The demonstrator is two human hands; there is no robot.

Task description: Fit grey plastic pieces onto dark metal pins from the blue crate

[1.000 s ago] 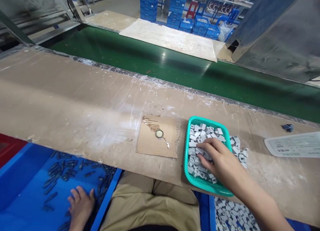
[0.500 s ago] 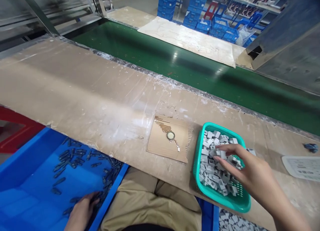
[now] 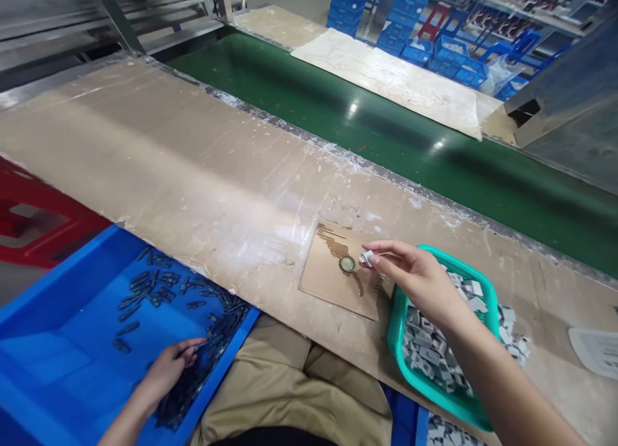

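Observation:
My right hand [image 3: 410,272] pinches a small light-grey plastic block [image 3: 366,258] between thumb and fingertips. It hovers just right of a bottle cap [image 3: 346,264] with a pale filling, which rests on a square of cardboard [image 3: 321,275] streaked with brown, glossy liquid. Behind and under that wrist stands a green basket [image 3: 396,343], full of similar grey blocks [image 3: 427,349]. At lower left, inside a blue bin [image 3: 91,317], my left hand [image 3: 168,369] has its fingertips closed on what looks like a small dark plastic part [image 3: 197,347], above a heap of dark parts [image 3: 217,330].
Beyond the worktable [image 3: 193,176] runs a green conveyor belt [image 3: 313,92]. Loose grey blocks [image 3: 514,336] lie right of the basket, near a white tray [image 3: 596,349]. A red stool [image 3: 43,221] stands at the left, and blue crates [image 3: 350,8] are stacked far back.
My right hand has come left from the basket to beside the bottle cap, bringing a grey block. My left hand has lifted slightly from the dark heap. The camera view has shifted.

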